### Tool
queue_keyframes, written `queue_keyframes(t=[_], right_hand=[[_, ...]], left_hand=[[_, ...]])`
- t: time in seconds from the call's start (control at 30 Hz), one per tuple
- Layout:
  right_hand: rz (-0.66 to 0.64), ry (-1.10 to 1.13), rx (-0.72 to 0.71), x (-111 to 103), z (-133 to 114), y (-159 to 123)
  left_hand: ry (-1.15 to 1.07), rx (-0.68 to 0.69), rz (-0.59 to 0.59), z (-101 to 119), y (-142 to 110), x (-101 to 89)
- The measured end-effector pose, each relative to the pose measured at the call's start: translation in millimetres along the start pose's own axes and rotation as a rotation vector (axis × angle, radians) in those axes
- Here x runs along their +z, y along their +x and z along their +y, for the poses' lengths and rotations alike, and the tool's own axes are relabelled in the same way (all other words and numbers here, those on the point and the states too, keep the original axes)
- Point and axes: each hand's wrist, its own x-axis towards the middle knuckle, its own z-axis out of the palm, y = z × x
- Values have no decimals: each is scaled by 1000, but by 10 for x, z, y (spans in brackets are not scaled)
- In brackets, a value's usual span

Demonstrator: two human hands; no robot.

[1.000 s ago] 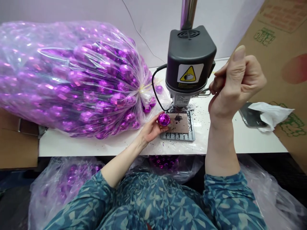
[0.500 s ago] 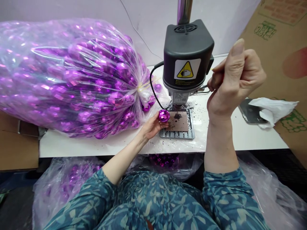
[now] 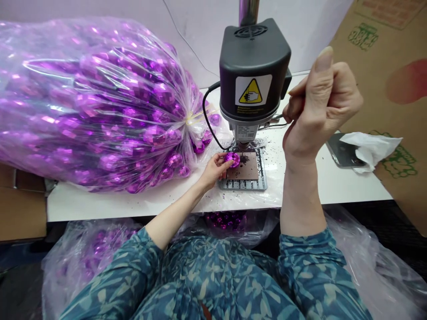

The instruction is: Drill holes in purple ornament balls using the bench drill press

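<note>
A small black bench drill (image 3: 254, 73) stands on the white table (image 3: 110, 202). My left hand (image 3: 213, 170) pinches a faceted purple ball (image 3: 232, 158) and holds it on the brown pad (image 3: 246, 167) of the drill's base plate, close under the spindle. My right hand (image 3: 318, 104) is raised to the right of the drill head, fist closed round the drill's feed lever (image 3: 279, 117), thumb pointing up. Dark drill dust lies around the plate.
A big clear bag (image 3: 93, 102) full of purple balls lies on the table's left half. A phone (image 3: 342, 151) under a white tissue (image 3: 370, 149) sits at the right, beside a cardboard box (image 3: 387, 66). More bagged purple balls (image 3: 100, 244) lie under the table by my lap.
My left hand has moved the purple ball rightward onto the brown pad, under the spindle. My right fist has stayed on the lever.
</note>
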Motion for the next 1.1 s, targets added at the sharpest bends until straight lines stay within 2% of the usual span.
queue_keyframes(t=[0.13,0.23,0.4,0.6,0.8,1.1], right_hand=[[-24,-105,6,-15,-9,-11],[-20,-93,8,-20,-1,-14],[-2,-79,30,-21,15,-11],[-10,-18,34,-36,-23,-17],[-9,-31,23,-33,1,-16],[41,-18,5,-64,-123,-199]], left_hand=[[45,140,24,-70,95,96],[68,203,25,-109,134,148],[59,236,-4,-133,128,235],[247,303,32,-156,113,236],[200,374,-97,-266,127,246],[197,390,-97,-264,111,260]])
